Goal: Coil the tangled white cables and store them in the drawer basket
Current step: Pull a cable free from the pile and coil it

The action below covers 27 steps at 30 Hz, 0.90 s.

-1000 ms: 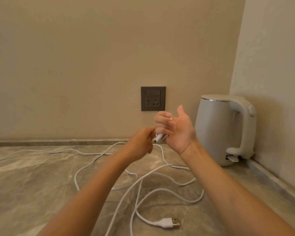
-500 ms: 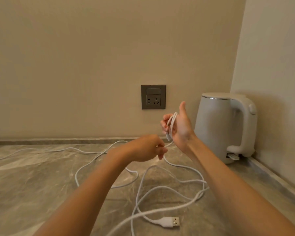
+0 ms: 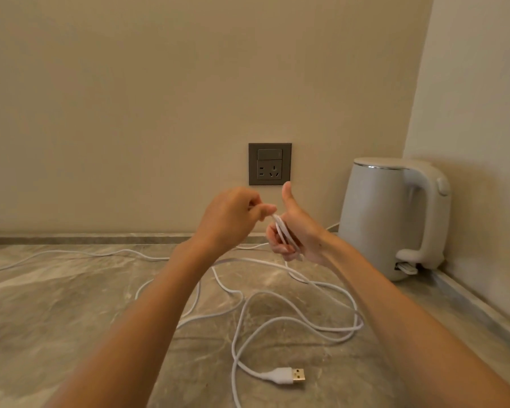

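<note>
At mid-frame the right hand (image 3: 301, 232), thumb up, curls its fingers round a few turns of white cable (image 3: 282, 235) — that grip serves as the spool. The left hand (image 3: 228, 219), just beside it to the left, pinches the strand feeding in. The slack runs down across the counter (image 3: 56, 304) toward lower centre — ending at the USB plug (image 3: 289, 376), well below both hands.
</note>
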Each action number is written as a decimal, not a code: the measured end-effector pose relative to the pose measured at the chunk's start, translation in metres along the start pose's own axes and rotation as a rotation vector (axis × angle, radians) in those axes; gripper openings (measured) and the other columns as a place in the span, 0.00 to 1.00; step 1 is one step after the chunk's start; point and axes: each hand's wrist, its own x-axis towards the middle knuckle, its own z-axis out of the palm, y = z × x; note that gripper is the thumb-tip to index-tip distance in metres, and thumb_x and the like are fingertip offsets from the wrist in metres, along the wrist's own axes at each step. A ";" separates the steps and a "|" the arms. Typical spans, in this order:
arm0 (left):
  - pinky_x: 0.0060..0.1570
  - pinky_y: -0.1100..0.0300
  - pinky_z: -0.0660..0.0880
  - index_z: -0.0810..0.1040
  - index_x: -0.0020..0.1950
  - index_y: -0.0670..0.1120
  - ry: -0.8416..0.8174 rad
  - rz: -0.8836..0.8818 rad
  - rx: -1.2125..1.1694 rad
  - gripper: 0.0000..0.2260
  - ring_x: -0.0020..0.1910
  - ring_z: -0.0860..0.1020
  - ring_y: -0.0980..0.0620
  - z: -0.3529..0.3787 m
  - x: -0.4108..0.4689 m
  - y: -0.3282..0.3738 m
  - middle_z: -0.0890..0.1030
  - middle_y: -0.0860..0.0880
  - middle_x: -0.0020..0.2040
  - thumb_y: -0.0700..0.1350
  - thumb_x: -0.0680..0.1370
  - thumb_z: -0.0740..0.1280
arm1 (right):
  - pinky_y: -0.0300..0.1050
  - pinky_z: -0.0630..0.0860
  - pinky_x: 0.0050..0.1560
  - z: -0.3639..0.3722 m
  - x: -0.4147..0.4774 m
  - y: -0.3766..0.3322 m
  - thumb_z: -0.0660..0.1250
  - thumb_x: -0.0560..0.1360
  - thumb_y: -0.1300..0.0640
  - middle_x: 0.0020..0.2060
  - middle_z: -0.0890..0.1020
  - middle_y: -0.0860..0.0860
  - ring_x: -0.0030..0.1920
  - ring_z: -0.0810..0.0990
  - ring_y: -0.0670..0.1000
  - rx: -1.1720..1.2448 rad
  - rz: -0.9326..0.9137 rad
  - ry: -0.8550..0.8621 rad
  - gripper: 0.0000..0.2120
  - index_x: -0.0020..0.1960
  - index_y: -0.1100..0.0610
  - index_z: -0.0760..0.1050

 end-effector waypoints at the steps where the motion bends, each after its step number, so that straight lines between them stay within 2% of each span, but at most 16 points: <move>1: 0.29 0.71 0.65 0.76 0.38 0.45 0.061 -0.001 0.002 0.11 0.26 0.65 0.60 0.000 0.000 -0.002 0.69 0.56 0.27 0.50 0.76 0.65 | 0.36 0.59 0.21 0.000 -0.001 -0.001 0.31 0.69 0.27 0.20 0.67 0.52 0.20 0.61 0.47 0.022 0.003 -0.039 0.43 0.25 0.59 0.66; 4: 0.28 0.67 0.60 0.76 0.38 0.44 0.176 -0.018 0.006 0.13 0.27 0.65 0.59 0.001 0.001 -0.006 0.68 0.55 0.27 0.51 0.77 0.64 | 0.37 0.54 0.20 0.001 -0.003 -0.003 0.31 0.69 0.26 0.18 0.64 0.50 0.19 0.59 0.46 0.150 -0.009 -0.178 0.42 0.23 0.58 0.64; 7: 0.30 0.62 0.60 0.74 0.38 0.45 0.169 -0.024 -0.027 0.12 0.28 0.66 0.58 0.006 0.001 -0.007 0.68 0.56 0.28 0.50 0.78 0.62 | 0.36 0.50 0.19 0.003 -0.005 -0.005 0.33 0.69 0.26 0.15 0.63 0.49 0.16 0.59 0.44 0.380 -0.027 -0.342 0.42 0.21 0.57 0.65; 10: 0.34 0.57 0.61 0.72 0.37 0.46 0.161 -0.048 -0.063 0.13 0.31 0.68 0.50 0.013 -0.001 -0.011 0.70 0.53 0.28 0.48 0.80 0.59 | 0.35 0.56 0.18 0.004 -0.004 -0.007 0.34 0.71 0.27 0.15 0.68 0.49 0.16 0.60 0.44 0.623 -0.089 -0.522 0.43 0.22 0.58 0.69; 12: 0.38 0.55 0.65 0.72 0.38 0.44 0.083 -0.076 -0.098 0.13 0.35 0.70 0.47 0.020 -0.002 -0.015 0.72 0.48 0.32 0.45 0.80 0.58 | 0.38 0.61 0.21 0.003 0.000 -0.007 0.40 0.71 0.27 0.20 0.74 0.55 0.20 0.62 0.48 0.879 -0.133 -0.722 0.43 0.28 0.63 0.72; 13: 0.40 0.54 0.67 0.73 0.39 0.42 0.021 -0.081 -0.113 0.11 0.37 0.71 0.46 0.023 -0.002 -0.016 0.74 0.46 0.34 0.42 0.80 0.57 | 0.40 0.62 0.23 0.004 0.002 -0.008 0.44 0.71 0.28 0.22 0.76 0.58 0.22 0.63 0.50 0.983 -0.152 -0.764 0.41 0.31 0.64 0.72; 15: 0.43 0.52 0.70 0.76 0.43 0.38 -0.099 -0.080 -0.126 0.08 0.41 0.74 0.41 0.029 -0.002 -0.015 0.78 0.40 0.40 0.35 0.78 0.57 | 0.43 0.63 0.24 0.002 0.005 -0.006 0.46 0.69 0.28 0.24 0.76 0.60 0.24 0.63 0.50 1.096 -0.194 -0.734 0.40 0.33 0.65 0.72; 17: 0.41 0.56 0.68 0.75 0.45 0.38 -0.204 -0.095 -0.125 0.08 0.47 0.76 0.39 0.032 -0.003 -0.010 0.80 0.38 0.45 0.31 0.76 0.57 | 0.43 0.65 0.23 0.001 0.004 -0.006 0.46 0.69 0.27 0.22 0.74 0.59 0.23 0.62 0.49 1.186 -0.208 -0.696 0.40 0.32 0.65 0.72; 18: 0.39 0.58 0.66 0.74 0.45 0.40 -0.260 -0.102 -0.126 0.09 0.47 0.75 0.38 0.032 -0.004 -0.007 0.79 0.37 0.47 0.30 0.75 0.57 | 0.42 0.65 0.22 0.001 0.003 -0.006 0.46 0.70 0.27 0.21 0.72 0.58 0.23 0.60 0.48 1.219 -0.204 -0.623 0.40 0.31 0.64 0.71; 20: 0.37 0.60 0.65 0.73 0.44 0.41 -0.381 -0.129 -0.106 0.10 0.43 0.75 0.42 0.033 -0.005 -0.004 0.78 0.39 0.44 0.29 0.75 0.56 | 0.39 0.62 0.19 0.000 -0.002 -0.007 0.45 0.72 0.27 0.19 0.69 0.54 0.21 0.58 0.46 1.273 -0.202 -0.458 0.40 0.28 0.62 0.69; 23: 0.29 0.63 0.66 0.69 0.39 0.46 -0.542 -0.232 -0.065 0.11 0.31 0.69 0.53 0.037 -0.008 -0.003 0.71 0.48 0.36 0.34 0.78 0.55 | 0.37 0.62 0.17 0.003 -0.007 -0.013 0.47 0.75 0.30 0.19 0.66 0.52 0.17 0.62 0.47 1.356 -0.227 -0.205 0.36 0.28 0.61 0.67; 27: 0.26 0.64 0.66 0.69 0.40 0.46 -0.733 -0.215 0.044 0.11 0.29 0.66 0.56 0.039 -0.014 0.005 0.70 0.50 0.36 0.36 0.80 0.54 | 0.33 0.61 0.19 -0.008 -0.008 -0.015 0.50 0.78 0.36 0.20 0.66 0.50 0.18 0.64 0.46 1.279 -0.313 0.245 0.29 0.32 0.59 0.66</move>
